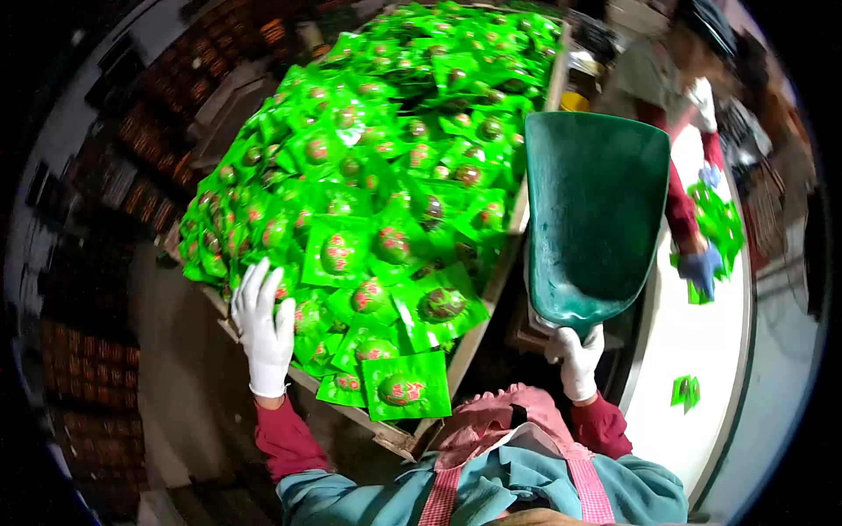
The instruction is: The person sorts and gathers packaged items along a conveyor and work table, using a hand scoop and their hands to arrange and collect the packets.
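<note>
Head view shows the left hand [265, 333] spread, thumb apart from fingers, by the near-left edge of the wooden bin [396, 439], where green packets [390, 245] lie heaped. Right of the bin, the right hand [579, 361] clasps the green scoop [596, 206].

White gloves [266, 331] cover the hands [580, 364], with maroon cuffs [285, 438], teal top [509, 482], pink-checked straps [589, 491].

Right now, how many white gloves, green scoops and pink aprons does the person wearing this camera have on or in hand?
White gloves: 2
Green scoop: 1, held by the right hand
Pink apron: 1
Total: 4
</note>
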{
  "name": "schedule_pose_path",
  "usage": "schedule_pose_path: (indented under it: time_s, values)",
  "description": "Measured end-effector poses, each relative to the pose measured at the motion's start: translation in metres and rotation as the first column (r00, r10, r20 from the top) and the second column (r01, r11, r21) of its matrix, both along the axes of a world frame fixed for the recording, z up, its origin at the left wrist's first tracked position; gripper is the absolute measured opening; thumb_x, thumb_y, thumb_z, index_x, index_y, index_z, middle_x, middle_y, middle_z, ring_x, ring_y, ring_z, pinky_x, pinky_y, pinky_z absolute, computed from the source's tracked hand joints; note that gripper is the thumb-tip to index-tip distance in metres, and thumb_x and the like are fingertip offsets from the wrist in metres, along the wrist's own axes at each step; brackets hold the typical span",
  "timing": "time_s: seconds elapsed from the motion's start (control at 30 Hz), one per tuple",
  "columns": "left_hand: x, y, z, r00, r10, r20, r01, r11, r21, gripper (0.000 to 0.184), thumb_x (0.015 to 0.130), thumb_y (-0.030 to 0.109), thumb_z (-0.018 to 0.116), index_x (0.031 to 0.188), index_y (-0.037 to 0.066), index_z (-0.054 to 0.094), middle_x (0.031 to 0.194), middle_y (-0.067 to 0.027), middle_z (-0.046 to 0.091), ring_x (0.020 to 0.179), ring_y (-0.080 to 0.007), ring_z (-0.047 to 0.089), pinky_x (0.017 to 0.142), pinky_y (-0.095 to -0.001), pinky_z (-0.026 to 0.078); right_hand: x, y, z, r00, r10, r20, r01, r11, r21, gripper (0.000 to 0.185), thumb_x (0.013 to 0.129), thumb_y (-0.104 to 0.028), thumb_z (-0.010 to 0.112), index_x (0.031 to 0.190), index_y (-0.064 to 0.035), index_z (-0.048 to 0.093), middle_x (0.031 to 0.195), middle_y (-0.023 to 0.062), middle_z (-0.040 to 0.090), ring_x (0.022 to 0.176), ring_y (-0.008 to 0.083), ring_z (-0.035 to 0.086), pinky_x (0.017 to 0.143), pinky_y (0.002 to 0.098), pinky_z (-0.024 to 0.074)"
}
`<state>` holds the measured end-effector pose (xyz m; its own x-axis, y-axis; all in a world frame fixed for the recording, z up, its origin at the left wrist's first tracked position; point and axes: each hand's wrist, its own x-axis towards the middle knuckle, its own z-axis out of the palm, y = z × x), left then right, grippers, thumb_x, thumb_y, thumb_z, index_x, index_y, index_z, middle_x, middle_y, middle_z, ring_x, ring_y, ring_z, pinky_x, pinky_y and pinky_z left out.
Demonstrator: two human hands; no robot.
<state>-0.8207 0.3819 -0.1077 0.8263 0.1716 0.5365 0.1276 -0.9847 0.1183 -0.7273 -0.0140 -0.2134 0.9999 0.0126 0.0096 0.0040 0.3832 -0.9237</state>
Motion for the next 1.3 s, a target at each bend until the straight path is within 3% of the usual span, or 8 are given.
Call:
schedule_pose_path:
  time_s: [0.13,0.23,0.33,0.53,0.73,0.87,1.0,1.3]
  values:
    - [-0.001,0.002,-0.004,1.000,-0.006,0.005,0.006,1.000,-0.007,0.041,0.085,0.014,0.057,0.125,0.005,0.054,0.137,-0.0112,0.048,0.129,-0.0308,0.040,0.109,-0.0441,0.027,-0.007,-0.027,-0.008,0.992,0.119,0.033,-0.106,0.957,-0.271,0.018,0.091,-0.011,0.058,0.075,-0.0028,0.057,0.059,0.0001,0.056,0.051,0.0090,0.052,0.043,0.0255,0.0378]
    - [-0.007,0.011,-0.007,1.000,-0.015,0.025,0.018,0.994,-0.107,0.039,0.089,0.010,0.053,0.126,0.000,0.053,0.137,-0.0149,0.048,0.128,-0.0315,0.042,0.107,-0.0429,0.030,-0.010,-0.054,-0.009,0.935,0.105,-0.339,-0.174,0.968,-0.180,0.020,0.092,-0.017,0.060,0.080,-0.0012,0.060,0.063,0.0002,0.060,0.059,0.0133,0.057,0.058,0.0287,0.0456]
    - [0.002,0.007,-0.011,0.999,-0.036,0.032,0.041,0.984,-0.171,0.034,0.094,0.008,0.048,0.124,-0.006,0.053,0.137,-0.0184,0.047,0.125,-0.0311,0.045,0.106,-0.0402,0.034,-0.031,-0.079,-0.024,0.882,0.065,0.468,0.233,0.803,-0.549,0.029,0.091,-0.021,0.062,0.114,-0.0029,0.059,0.096,0.0119,0.068,0.083,0.0272,0.064,0.075,0.0368,0.0504]
    - [0.001,0.028,-0.016,0.997,-0.081,0.009,0.081,0.991,-0.102,0.033,0.097,0.013,0.047,0.124,-0.005,0.053,0.136,-0.0166,0.048,0.126,-0.0299,0.044,0.105,-0.0388,0.035,-0.117,-0.129,-0.095,0.986,0.067,-0.152,-0.138,0.839,-0.526,0.036,0.090,-0.032,0.064,0.114,-0.0058,0.060,0.097,0.0196,0.067,0.088,0.0333,0.065,0.076,0.0387,0.0503]
    - [0.005,0.044,-0.019,0.994,-0.105,-0.026,0.106,0.994,0.028,0.037,0.099,0.018,0.046,0.128,-0.004,0.051,0.134,-0.0175,0.049,0.123,-0.0297,0.046,0.104,-0.0379,0.036,-0.156,-0.204,-0.122,0.882,-0.314,-0.350,-0.003,0.741,-0.672,0.055,0.090,-0.049,0.053,0.103,0.0044,0.061,0.087,0.0316,0.063,0.086,0.0430,0.062,0.073,0.0440,0.0502]
    - [0.002,0.044,-0.019,0.997,-0.071,-0.027,0.071,0.997,0.006,0.035,0.099,0.014,0.046,0.129,-0.004,0.049,0.134,-0.0179,0.049,0.122,-0.0303,0.046,0.103,-0.0390,0.036,-0.171,-0.273,-0.166,0.625,-0.656,-0.424,0.405,0.736,-0.542,0.055,0.090,-0.045,0.058,0.055,-0.0012,0.057,0.049,0.0068,0.054,0.043,0.0193,0.055,0.042,0.0352,0.0414]
    - [0.002,0.007,-0.014,0.982,-0.161,0.099,0.152,0.984,0.094,0.031,0.096,0.015,0.054,0.120,-0.005,0.057,0.122,-0.0193,0.057,0.110,-0.0300,0.055,0.096,-0.0376,0.044,-0.191,-0.331,-0.180,0.408,-0.771,-0.489,0.749,0.589,-0.304,0.037,0.093,-0.036,0.056,0.071,-0.0060,0.053,0.053,-0.0026,0.044,0.035,0.0097,0.039,0.034,0.0284,0.0327]
    - [0.001,-0.015,-0.006,0.948,-0.232,0.216,0.188,0.960,0.208,0.027,0.092,0.012,0.062,0.113,-0.005,0.062,0.112,-0.0190,0.064,0.100,-0.0289,0.062,0.090,-0.0353,0.049,-0.228,-0.356,-0.220,0.125,-0.909,-0.399,0.810,0.325,-0.488,0.032,0.094,-0.033,0.052,0.077,-0.0073,0.042,0.053,0.0000,0.042,0.035,0.0126,0.040,0.031,0.0309,0.0295]
